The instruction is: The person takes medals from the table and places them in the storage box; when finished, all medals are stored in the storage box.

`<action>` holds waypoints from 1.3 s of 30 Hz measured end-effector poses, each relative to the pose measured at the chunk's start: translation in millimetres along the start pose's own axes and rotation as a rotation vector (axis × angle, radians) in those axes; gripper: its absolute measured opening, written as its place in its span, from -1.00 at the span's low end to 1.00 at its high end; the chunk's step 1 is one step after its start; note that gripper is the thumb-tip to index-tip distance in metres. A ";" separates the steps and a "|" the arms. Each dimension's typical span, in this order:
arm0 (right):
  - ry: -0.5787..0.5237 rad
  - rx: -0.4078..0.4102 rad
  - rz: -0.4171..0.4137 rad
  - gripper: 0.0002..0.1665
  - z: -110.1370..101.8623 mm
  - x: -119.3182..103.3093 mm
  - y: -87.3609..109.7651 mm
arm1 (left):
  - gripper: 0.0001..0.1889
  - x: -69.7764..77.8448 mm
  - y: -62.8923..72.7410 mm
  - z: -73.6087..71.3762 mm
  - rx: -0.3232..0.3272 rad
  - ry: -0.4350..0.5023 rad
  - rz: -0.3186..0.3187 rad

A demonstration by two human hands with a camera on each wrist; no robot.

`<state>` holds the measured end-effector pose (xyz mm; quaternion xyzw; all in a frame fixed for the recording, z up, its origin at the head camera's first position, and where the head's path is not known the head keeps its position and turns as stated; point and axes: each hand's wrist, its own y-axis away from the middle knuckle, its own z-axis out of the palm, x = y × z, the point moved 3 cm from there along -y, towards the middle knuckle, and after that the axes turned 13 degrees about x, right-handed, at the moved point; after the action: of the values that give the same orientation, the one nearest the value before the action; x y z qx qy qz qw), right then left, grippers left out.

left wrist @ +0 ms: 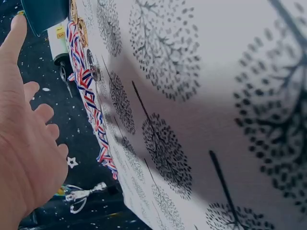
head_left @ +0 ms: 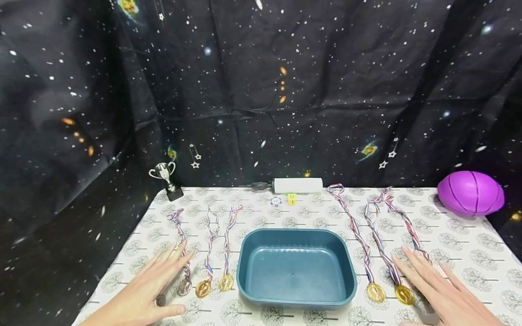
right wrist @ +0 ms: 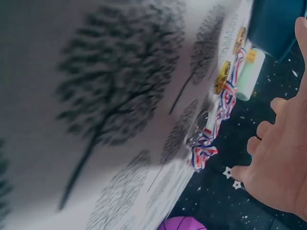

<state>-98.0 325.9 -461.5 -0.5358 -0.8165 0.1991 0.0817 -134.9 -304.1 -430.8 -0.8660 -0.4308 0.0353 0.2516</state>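
Left grip (head_left: 142, 290) outstretched beside a round silver medal (head_left: 185, 286) on tricolour-striped ribbon (head_left: 181, 232).

Ribboned medals (head_left: 203, 289) lying flat, flanking teal bin (head_left: 292, 275).

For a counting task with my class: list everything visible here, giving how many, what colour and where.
Bin: one, teal-blue, front centre
Silver-toned medals: two, silver, one each side of the bin
Other medals: four, gold or bronze, two each side
Ribbons: six, red-white-blue, trailing behind the medals
Trophy: one, silver with black base, far left corner
Cylinder: one, white, back edge
Chip: one, white and blue, before the cylinder
Lettered tile: one, yellow, right of the chip
Ball: one, purple, far right
Tablecloth: one, white with grey trees, underneath
Backdrop: black, starry, behind
Left hand: one, bare, front left
Right hand: one, bare, front right
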 end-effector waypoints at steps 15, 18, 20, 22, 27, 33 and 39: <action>-0.588 0.092 -0.100 0.75 2.4 -39.9 -58.0 | 0.11 3.4 -40.8 24.4 -0.015 0.207 0.037; -0.679 0.069 -0.094 0.79 10.3 -48.2 -67.2 | 0.08 6.4 -48.7 32.4 -0.028 0.209 0.070; -0.717 0.054 -0.073 0.81 15.3 -52.7 -71.9 | 0.03 8.7 -53.3 37.2 -0.039 0.227 0.089; -0.731 0.054 -0.077 0.81 20.0 -56.5 -75.4 | -0.05 11.3 -56.7 41.0 -0.050 0.241 0.111; -0.730 0.064 -0.101 0.82 26.4 -61.8 -82.2 | -0.23 16.8 -61.3 48.4 -0.086 0.270 0.147; -0.718 0.077 -0.080 0.78 28.6 -65.2 -84.2 | -0.39 20.9 -63.8 55.7 -0.104 0.266 0.204; -0.685 0.098 -0.051 0.74 28.2 -64.4 -85.1 | -0.48 23.6 -66.6 59.2 -0.066 0.247 0.280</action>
<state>-152.9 231.2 -446.8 -0.4128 -0.7991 0.4040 -0.1665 -185.1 -228.6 -447.7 -0.9229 -0.2727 -0.0509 0.2668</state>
